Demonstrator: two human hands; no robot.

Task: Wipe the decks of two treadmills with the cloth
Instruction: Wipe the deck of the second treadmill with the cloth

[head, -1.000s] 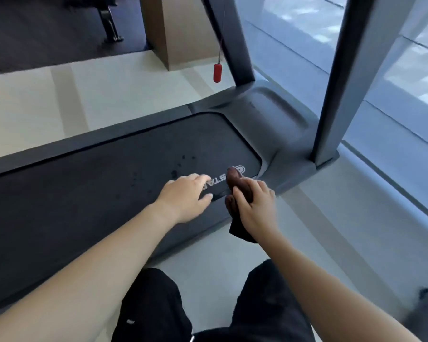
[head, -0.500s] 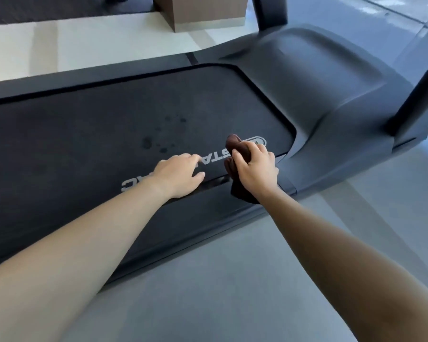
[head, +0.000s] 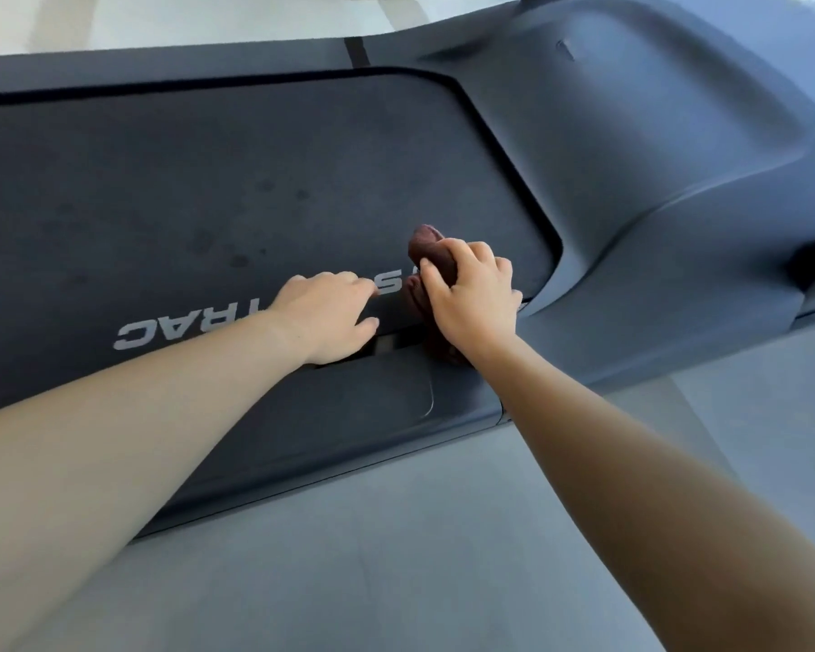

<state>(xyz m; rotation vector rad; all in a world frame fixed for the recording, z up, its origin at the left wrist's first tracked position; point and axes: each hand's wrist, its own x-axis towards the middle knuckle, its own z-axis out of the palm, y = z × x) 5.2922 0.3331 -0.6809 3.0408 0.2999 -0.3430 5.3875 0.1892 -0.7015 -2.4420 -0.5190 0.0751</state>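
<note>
Both hands are down on the treadmill deck (head: 184,171), near the middle of the frame. The left hand (head: 330,317) lies flat with its fingers stretched out and close together, palm resting on the near edge of the dark belt and covering part of the white lettering (head: 170,331); it holds nothing. Just to its right, not quite touching it, the right hand (head: 474,303) is curled tight round a bunched dark brown cloth (head: 431,249), thumb on the left side, fingers over the top. The cloth pokes out above and below that hand and presses on the belt near its right end, close to the grey motor cover (head: 631,134). A few dark spots (head: 236,258) mark the belt up and left of the hands.
</note>
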